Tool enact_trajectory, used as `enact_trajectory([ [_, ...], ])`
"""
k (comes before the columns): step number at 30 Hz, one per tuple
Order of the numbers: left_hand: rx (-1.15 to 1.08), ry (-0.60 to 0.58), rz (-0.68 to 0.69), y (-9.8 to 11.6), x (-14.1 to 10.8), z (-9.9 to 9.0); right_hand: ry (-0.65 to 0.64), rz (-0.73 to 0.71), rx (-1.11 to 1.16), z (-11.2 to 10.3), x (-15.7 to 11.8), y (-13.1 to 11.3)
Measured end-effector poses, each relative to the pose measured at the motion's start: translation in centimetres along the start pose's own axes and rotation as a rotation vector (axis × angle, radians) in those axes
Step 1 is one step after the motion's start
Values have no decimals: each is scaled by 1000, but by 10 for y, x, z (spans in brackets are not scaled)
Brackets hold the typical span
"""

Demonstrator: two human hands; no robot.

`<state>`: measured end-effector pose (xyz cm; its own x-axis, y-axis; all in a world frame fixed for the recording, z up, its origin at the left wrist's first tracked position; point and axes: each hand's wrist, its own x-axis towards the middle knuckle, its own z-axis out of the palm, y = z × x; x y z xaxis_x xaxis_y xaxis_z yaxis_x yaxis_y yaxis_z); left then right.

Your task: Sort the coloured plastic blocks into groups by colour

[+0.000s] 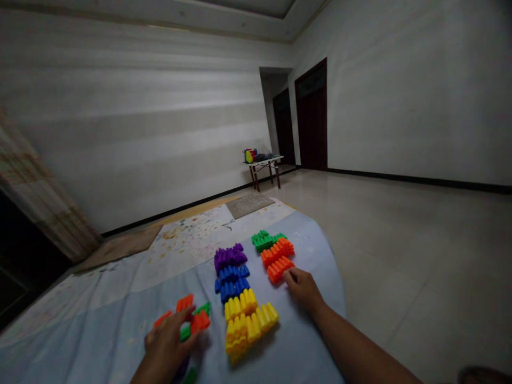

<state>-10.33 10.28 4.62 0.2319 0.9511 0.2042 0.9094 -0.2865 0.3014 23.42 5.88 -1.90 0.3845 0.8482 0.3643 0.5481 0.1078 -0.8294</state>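
Note:
My left hand (170, 338) is at the lower left, its thumb and index finger closed around an orange plastic building block (200, 321). Close to its fingers lie another orange block (184, 303) and a green block (204, 309); more pieces are partly hidden under the hand. My right hand (303, 288) has its fingers pinched at the near end of a row of orange building blocks (280, 269). Behind that row are a second orange row (278, 252) and green blocks (264, 241). Between my hands, stacked ridged blocks run from purple (230, 257) through blue (234, 282) to yellow (250, 325).
A pale blue floral cloth (132, 309) covers the rounded table. Brown mats (250, 205) lie at its far side. Beyond stands a small folding table (262, 161) with a colourful box (250, 155) on it. Tiled floor (392, 245) stretches to the right.

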Motion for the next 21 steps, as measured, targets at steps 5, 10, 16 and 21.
enact_trajectory([
  [5,-114,61,131,70,51,-17,-7,21,38,0,1,-1],
  [10,-152,-38,243,159,95,9,-9,26,57,0,1,-1],
  [16,-83,-103,290,199,121,46,-16,42,72,1,2,-2],
  [21,-34,-123,296,201,131,59,-20,61,68,1,3,-3],
])
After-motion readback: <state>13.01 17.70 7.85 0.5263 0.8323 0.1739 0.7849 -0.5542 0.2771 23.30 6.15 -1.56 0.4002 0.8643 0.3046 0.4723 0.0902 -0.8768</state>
